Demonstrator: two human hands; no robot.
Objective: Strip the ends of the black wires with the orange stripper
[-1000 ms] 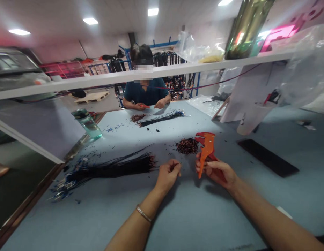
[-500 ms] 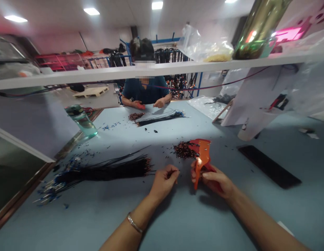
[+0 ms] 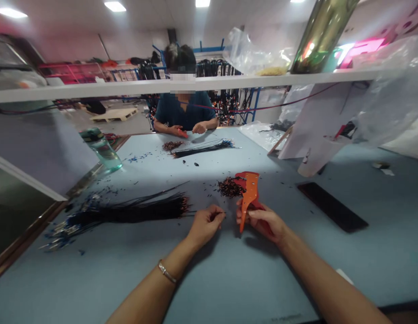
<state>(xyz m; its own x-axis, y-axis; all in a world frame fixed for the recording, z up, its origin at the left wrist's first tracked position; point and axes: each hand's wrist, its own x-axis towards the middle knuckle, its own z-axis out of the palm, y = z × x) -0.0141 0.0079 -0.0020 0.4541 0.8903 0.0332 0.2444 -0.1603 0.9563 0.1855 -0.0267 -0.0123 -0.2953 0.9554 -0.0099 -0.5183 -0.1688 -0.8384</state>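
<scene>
Between the fingertips of my left hand (image 3: 206, 225) is pinched a thin black wire (image 3: 192, 213), its short end poking out to the right. My right hand (image 3: 261, 220) is wrapped round the handles of an orange and red wire stripper (image 3: 251, 189), its head pointing away from me. Just left of that head lies a heap of short black and copper offcuts (image 3: 230, 186). A long bundle of black wires (image 3: 138, 210) rests to the left of my left hand, copper ends toward the hand and blue and silver ends (image 3: 62, 229) at the far left.
Across the table (image 3: 209, 279) sits a person (image 3: 185, 112) with a red tool and a smaller wire bundle (image 3: 204, 149). A bottle (image 3: 106, 150) stands left, a dark phone-like slab (image 3: 332, 206) lies right, near a white cup (image 3: 317, 155). A white shelf (image 3: 134, 89) crosses above.
The whole view has shifted slightly, so things sit a little higher and further left. Both hands keep their holds on the wire and the stripper, about as far apart as before.
</scene>
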